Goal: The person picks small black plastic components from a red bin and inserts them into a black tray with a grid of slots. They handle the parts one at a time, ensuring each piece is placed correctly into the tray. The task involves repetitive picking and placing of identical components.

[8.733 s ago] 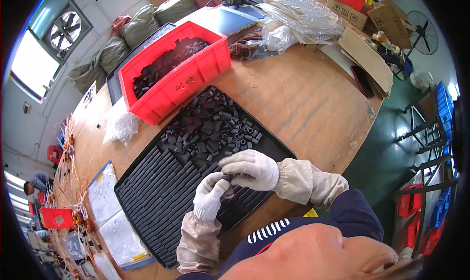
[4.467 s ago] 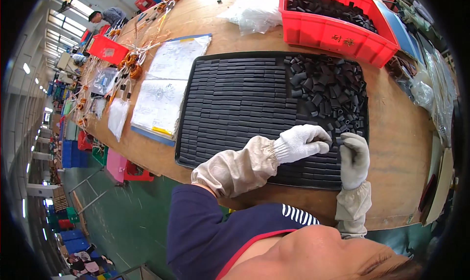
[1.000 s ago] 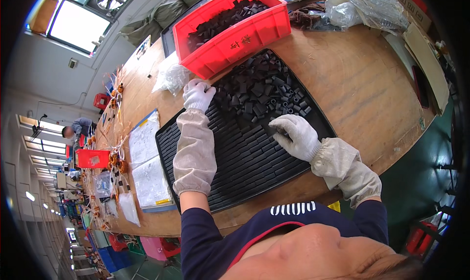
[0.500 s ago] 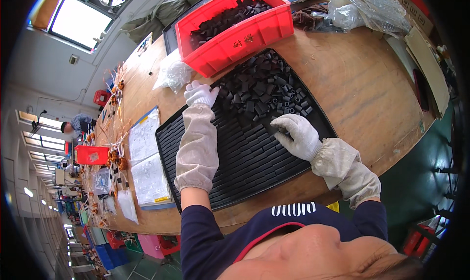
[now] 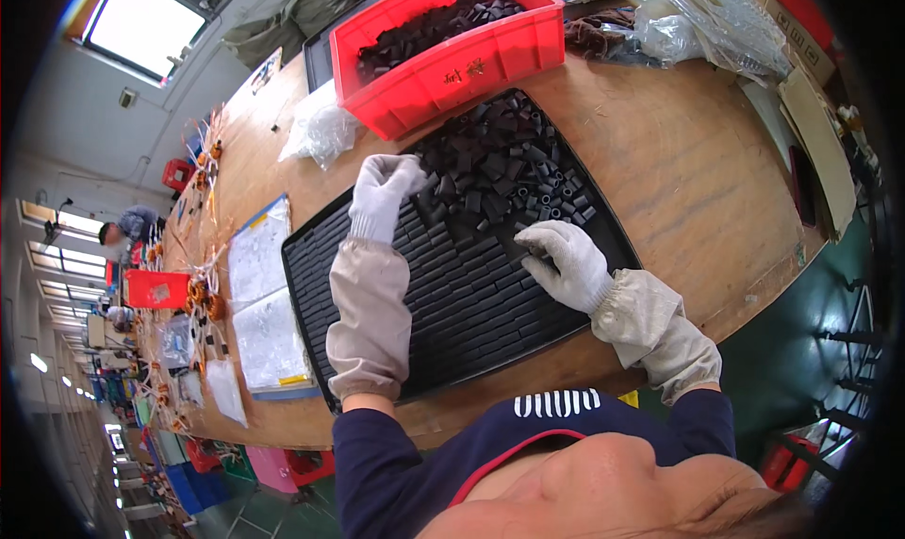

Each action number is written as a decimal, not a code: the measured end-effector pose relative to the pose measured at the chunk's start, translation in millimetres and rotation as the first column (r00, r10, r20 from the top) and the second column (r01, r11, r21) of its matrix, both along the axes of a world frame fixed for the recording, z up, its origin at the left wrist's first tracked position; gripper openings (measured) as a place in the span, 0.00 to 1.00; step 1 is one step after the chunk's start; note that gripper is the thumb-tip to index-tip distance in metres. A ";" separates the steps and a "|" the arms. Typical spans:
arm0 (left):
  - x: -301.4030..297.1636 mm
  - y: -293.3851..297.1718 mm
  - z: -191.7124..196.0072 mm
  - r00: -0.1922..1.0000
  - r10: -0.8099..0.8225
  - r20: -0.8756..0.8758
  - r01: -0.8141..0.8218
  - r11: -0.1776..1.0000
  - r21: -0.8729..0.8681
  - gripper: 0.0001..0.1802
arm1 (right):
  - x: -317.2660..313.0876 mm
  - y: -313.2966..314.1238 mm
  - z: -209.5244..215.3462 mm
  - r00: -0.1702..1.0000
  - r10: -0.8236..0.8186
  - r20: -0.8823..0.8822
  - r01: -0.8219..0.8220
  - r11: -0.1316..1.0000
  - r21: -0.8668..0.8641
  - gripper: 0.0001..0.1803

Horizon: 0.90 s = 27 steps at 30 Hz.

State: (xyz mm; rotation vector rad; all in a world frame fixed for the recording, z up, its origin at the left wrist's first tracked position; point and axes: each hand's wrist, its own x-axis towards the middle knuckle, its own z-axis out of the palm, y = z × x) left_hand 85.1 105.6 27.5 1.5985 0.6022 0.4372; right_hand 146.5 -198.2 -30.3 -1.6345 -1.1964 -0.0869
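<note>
A black tray lies in front of me on the wooden table. Short black tubes fill its left and near part in neat rows. Loose black tubes are heaped in its far right part. My left hand, in a white glove, is over the tray's far left edge beside the heap, fingers bent together; its fingertips are slightly blurred. My right hand, gloved too, hovers at the near edge of the heap with thumb and fingers curled toward each other. Whatever either hand pinches is hidden.
A red bin of black tubes stands beyond the tray. Clear plastic bags lie left of it. Sheets in a blue folder rest beside the tray. Wired parts and a red box are farther left, near another person.
My left hand has turned from resting on the tray's far edge, its fingers now bent toward the loose tubes. My right hand has barely moved. The whole view has shifted slightly.
</note>
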 end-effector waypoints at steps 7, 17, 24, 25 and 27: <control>-61.0 -88.4 -7.4 0.952 -0.225 0.205 0.294 0.858 -0.422 0.21 | 17.4 -0.2 10.6 0.993 -0.091 -0.070 0.094 0.995 0.029 0.17; -66.0 -107.0 -37.7 0.903 -0.262 0.340 0.420 0.698 -0.579 0.16 | 105.5 43.1 10.9 0.748 -0.390 0.537 0.560 0.805 -0.194 0.14; -69.9 -105.6 -33.1 0.953 -0.252 0.165 0.297 0.882 -0.366 0.16 | 68.7 46.0 18.2 0.967 -0.123 -0.222 0.113 0.992 -0.058 0.08; -70.6 -108.0 -30.2 0.967 -0.239 0.084 0.253 0.938 -0.236 0.17 | 55.5 41.0 16.8 0.953 -0.054 -0.299 0.033 0.997 -0.074 0.08; -73.7 -112.4 -8.8 0.963 -0.266 -0.045 0.263 0.962 -0.075 0.17 | 27.8 33.3 13.8 0.957 0.059 -0.285 -0.093 0.990 -0.108 0.10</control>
